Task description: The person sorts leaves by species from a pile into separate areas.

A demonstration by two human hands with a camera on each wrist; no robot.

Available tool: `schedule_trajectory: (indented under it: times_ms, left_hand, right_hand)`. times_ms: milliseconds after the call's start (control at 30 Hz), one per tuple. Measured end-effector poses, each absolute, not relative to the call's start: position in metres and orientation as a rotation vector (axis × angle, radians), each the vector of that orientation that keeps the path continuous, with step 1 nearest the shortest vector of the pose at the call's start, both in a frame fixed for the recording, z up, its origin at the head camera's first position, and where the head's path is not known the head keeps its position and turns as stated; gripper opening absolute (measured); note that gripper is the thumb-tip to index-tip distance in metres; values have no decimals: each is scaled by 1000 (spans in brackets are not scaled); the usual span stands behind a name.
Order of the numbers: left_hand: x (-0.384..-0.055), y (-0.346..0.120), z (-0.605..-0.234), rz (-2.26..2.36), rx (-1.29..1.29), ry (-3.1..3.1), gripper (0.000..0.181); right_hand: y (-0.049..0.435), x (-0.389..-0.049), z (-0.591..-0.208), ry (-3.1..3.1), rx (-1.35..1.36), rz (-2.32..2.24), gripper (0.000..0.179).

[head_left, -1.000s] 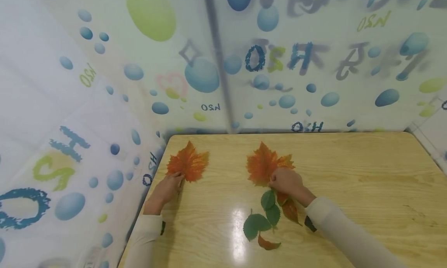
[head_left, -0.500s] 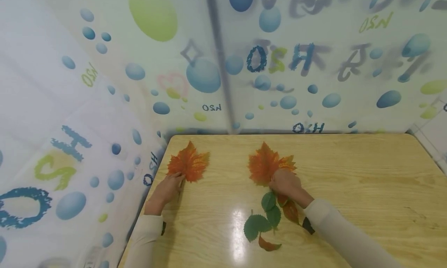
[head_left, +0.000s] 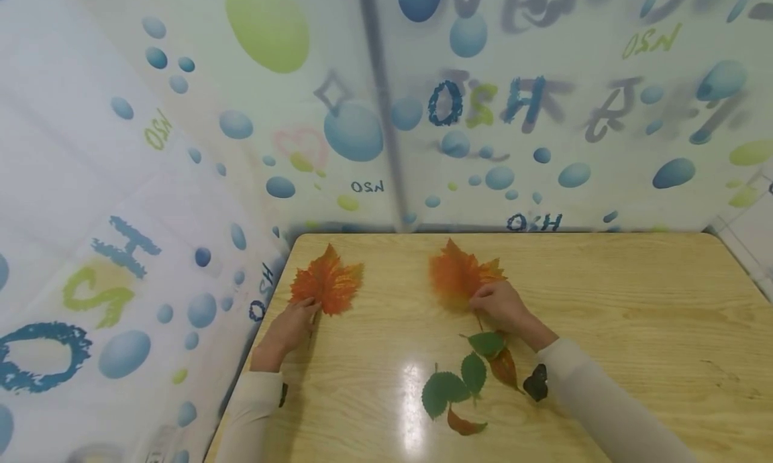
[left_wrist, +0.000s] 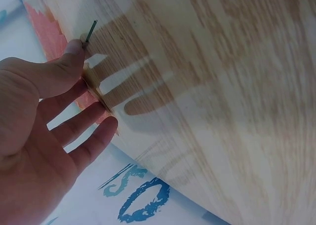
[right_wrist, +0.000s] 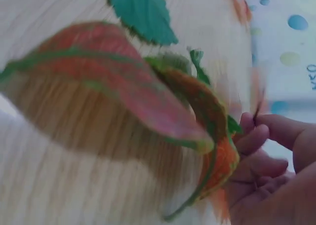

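Observation:
In the head view my left hand (head_left: 286,334) pinches the stem of an orange maple leaf (head_left: 331,283) near the table's far left corner. The left wrist view shows the dark stem end (left_wrist: 90,31) poking out past the thumb. My right hand (head_left: 506,307) pinches a second orange maple leaf (head_left: 453,273) by its stem. That leaf is blurred, and the fingers partly cover it. In the right wrist view, the thumb and forefinger of my right hand (right_wrist: 276,168) meet on a thin stem (right_wrist: 257,106).
Below the right hand lie several green leaves (head_left: 443,394), a brownish-red leaf (head_left: 504,369) and a small curled red leaf (head_left: 466,423). A small black object (head_left: 536,384) is by the right cuff. The wooden table (head_left: 634,302) meets a printed wall covering (head_left: 423,201) behind.
My right hand and its maple leaf have shifted slightly, and the stem shows below the fingers. The uppermost green leaf has turned sideways. The left hand stays in place.

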State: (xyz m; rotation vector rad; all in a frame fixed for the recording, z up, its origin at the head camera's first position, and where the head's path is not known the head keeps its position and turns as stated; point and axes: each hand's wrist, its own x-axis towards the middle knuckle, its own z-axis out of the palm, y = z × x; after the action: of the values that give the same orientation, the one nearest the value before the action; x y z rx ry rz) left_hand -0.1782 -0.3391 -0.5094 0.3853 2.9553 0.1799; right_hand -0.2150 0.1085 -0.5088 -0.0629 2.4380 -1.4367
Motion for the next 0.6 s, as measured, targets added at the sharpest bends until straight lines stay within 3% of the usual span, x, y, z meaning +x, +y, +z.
schedule_trajectory:
  times_ms: [200,600]
  left_hand:
    - [-178,-341,-510,194,396,2962,50]
    - [-178,-339,-510,189,393,2968,49]
  right_hand:
    - [113,-217,-513,2123,110,-1657,24]
    - [97,-218,-499,2107,169,-1767,34]
